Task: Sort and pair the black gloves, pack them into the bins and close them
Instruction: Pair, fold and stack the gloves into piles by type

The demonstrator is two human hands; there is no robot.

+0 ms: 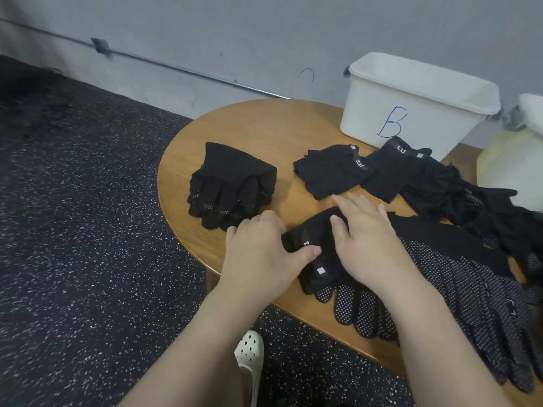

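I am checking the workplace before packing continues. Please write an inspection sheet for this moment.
Surface: round wooden table, standing against the wall.
Job's things: folded dotted gloves; two folded 5.11 gloves; loose glove pile; open bin marked B; second bin, cut off by the frame.
Clutter: nothing seen.
Grippers: left hand holds the glove being folded; right hand presses flat on it.
Cables: nothing seen.
Surroundings: grey wall with metal conduit; speckled dark floor; white shoe.
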